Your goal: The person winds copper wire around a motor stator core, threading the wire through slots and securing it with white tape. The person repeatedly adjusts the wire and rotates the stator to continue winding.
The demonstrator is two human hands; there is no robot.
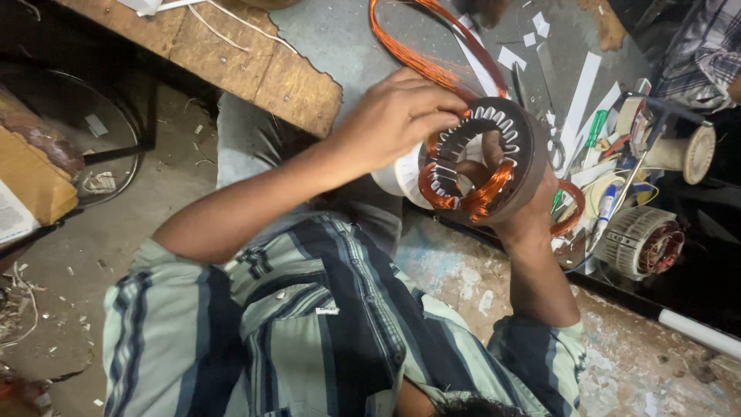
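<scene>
Item: motor stator [494, 158], a dark ring of steel with slotted inner teeth and white slot liners, partly wound with copper coil [482, 197]. Held in the air above the person's lap, bore tilted toward the camera.

Left hand [397, 116]: fingertips pressed on the upper rim and the windings, pinching at the wire there. Right hand [525, 220]: cupped under the lower outer wall, its grip closed around the ring and carrying it.

Handling, judged: heavy and rigid core, best held by the smooth outer wall; the enamelled wire is thin, springy and easily nicked, and the liners are loose paper.

Adjacent: loose copper wire loop [417, 46] trailing up from the core over the grey floor. White tape roll [397, 177] behind the ring. Second wound stator [641, 241], a spool [683, 153], a green-handled screwdriver [594, 127] and white paper strips [580, 93] to the right. Wooden board [255, 66] at upper left.
</scene>
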